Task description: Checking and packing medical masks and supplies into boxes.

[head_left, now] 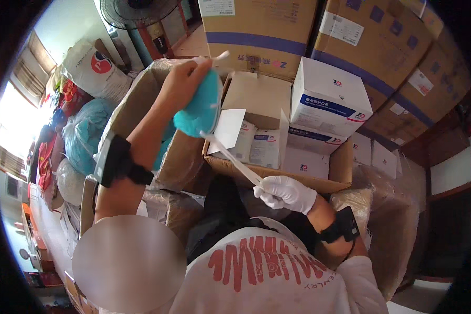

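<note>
My bare left hand (183, 81) is closed on the upper part of a teal cup-shaped face mask (200, 107), raised over the left side of an open carton (319, 182). From the mask's lower edge a white strap (236, 161) runs taut down to my right hand (290, 193). That hand wears a white glove, and its fingers pinch the strap's end. Just beyond the strap, an open white box (235, 131) holds several white packets (265, 147). More teal material (165, 144) shows behind my left forearm, partly hidden.
White-and-blue boxes (329, 94) are stacked at the carton's right. Large brown cartons (256, 39) stand along the back. A stuffed white sack (97, 68) and a clear bag of teal items (86, 136) lie at the left. A black fan (133, 10) stands at the far left.
</note>
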Demonstrator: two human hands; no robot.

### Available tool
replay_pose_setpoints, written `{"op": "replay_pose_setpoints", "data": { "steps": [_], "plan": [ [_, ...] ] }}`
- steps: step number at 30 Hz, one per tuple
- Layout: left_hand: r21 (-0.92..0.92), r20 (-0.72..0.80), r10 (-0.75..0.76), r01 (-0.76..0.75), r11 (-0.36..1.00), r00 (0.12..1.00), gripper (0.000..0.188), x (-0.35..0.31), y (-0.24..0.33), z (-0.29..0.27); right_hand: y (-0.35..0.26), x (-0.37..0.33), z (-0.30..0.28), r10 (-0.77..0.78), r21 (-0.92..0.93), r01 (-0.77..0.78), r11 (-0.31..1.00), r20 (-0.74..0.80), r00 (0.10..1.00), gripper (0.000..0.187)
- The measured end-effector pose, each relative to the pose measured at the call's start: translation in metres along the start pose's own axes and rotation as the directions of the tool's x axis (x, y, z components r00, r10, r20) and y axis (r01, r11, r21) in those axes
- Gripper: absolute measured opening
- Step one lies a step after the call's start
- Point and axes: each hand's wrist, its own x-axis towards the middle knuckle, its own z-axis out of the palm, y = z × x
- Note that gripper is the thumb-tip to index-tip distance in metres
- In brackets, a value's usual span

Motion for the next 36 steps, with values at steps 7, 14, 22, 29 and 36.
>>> {"op": "replay_pose_setpoints", "data": {
  "steps": [7, 14, 22, 29, 36],
  "plan": [
    [0.394, 0.699, -0.074, -0.297, 0.870, 0.712, 0.063, -0.091, -0.010, 0.050, -0.033, 0.000, 0.008, -0.230, -0.620, 0.017, 0.785, -0.267, 0.936, 0.027],
    [0.134, 0.920, -0.010, -0.291, 0.947, 0.391, 0.045, -0.121, -0.014, 0.078, -0.035, 0.006, 0.005, -0.477, -0.987, 0.162, -0.008, 0.146, 0.867, 0.018],
    [-0.655, 0.579, -0.011, 0.474, 0.588, 0.815, 0.029, -0.133, 0.004, 0.064, -0.011, 0.030, 0.041, -0.670, -0.894, 0.222, 0.389, -0.109, 0.734, 0.018],
    [0.077, 0.749, 0.342, -0.587, 0.806, 0.567, 0.032, -0.116, -0.024, 0.061, -0.016, 0.016, 0.033, -0.416, -0.997, 0.046, 0.070, 0.012, 0.909, 0.020],
    [-0.144, 0.756, 0.466, -0.578, 0.803, 0.460, 0.032, -0.112, -0.028, 0.044, -0.031, -0.041, 0.058, -0.154, -0.954, -0.010, 0.299, -0.058, 0.986, 0.025]
  ]
}}
